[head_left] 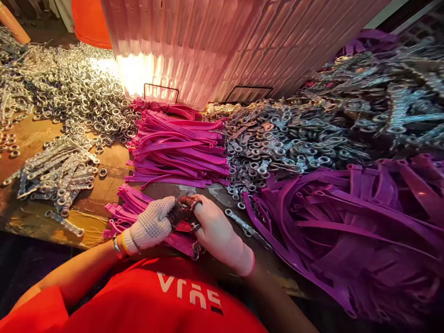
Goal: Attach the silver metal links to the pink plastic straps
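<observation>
My left hand [152, 222], in a white dotted glove with dark wrapped fingertips, is closed in front of my body. Its fingers meet those of my right hand [222, 233], in a plain white glove with brown-wrapped fingertips. Between them a short bit of a magenta strap [183, 226] shows; the fingers hide most of it. Metal link ends [198, 250] show under my right fingers, partly covered. Below and left of my hands lies a small bundle of magenta straps [133, 199]. A larger stack of magenta straps [180, 143] lies just beyond.
Metal rings [100, 92] are heaped at the left, with metal link strips [62, 171] nearer. More metal links [274, 138] pile up right of centre. Purple straps [347, 222] spread over the right. A corrugated translucent panel [194, 46] stands behind. One metal strip [244, 224] lies beside my right hand.
</observation>
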Demonstrator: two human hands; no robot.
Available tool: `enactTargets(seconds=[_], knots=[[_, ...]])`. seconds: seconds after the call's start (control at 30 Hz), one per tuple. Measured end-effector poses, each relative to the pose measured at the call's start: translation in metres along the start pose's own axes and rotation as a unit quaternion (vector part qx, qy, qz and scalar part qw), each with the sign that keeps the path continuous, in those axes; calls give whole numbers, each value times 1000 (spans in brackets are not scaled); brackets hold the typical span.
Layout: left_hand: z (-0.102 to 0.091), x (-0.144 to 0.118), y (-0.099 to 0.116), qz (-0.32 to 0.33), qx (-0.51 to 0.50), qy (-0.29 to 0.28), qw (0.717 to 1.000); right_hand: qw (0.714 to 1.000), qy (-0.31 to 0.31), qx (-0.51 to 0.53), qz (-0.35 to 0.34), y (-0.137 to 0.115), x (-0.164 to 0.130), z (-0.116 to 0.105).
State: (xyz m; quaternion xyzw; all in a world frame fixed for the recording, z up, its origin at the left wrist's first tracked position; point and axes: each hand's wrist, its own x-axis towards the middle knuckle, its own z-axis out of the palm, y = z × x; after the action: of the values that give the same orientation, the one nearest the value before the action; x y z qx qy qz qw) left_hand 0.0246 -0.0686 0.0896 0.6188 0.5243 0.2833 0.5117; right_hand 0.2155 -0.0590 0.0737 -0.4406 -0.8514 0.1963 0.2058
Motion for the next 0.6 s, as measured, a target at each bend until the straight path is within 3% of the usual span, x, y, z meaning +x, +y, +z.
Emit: enactTargets(seconds=[0.07, 0.17, 0.3, 0.37, 0.43, 0.5, 0.6], knots=[[0, 3, -3, -31, -7, -11, 999, 998, -38, -43, -7, -4, 2, -1], [5, 7, -7, -122, -92, -31, 988, 992, -45, -116, 0, -14, 0, 1], [7, 12, -5, -133, -164, -12, 977, 995, -52, -50, 76, -9, -8, 8], [4, 21, -5, -83, -72, -23, 994, 992, -42, -5, 120, 6, -10, 9], [1, 36, -7, -14, 119, -57, 991, 987, -16, -26, 160, 25, -6, 7], [0, 54, -8, 31, 293, -85, 952, 979, -8, -93, 182, 41, 3, 6], [10, 81, -9, 45, 401, -103, 909, 968, -65, -177, 164, 52, 18, 8]])
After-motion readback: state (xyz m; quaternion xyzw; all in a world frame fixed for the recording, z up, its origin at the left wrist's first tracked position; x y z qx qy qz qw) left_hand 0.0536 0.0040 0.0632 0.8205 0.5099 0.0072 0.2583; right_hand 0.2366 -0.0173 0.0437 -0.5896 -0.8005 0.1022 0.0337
